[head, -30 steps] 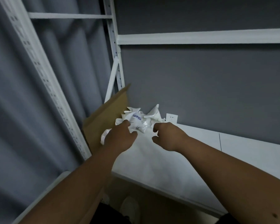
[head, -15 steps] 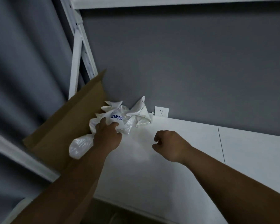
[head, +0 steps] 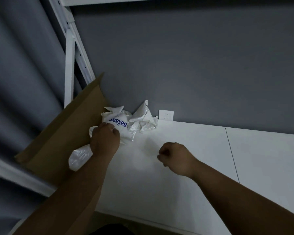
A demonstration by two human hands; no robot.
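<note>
On white table [head: 185,175]: crumpled white plastic bag [head: 126,126] (blue lettering), left hand [head: 104,141] clutching.

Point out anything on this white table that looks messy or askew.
A crumpled white plastic bag with blue lettering lies bunched in the back left corner of the table, with the left hand gripping it. Beside it, a brown cardboard piece stands tilted at the table's left edge. Nothing looks spilled.
</note>
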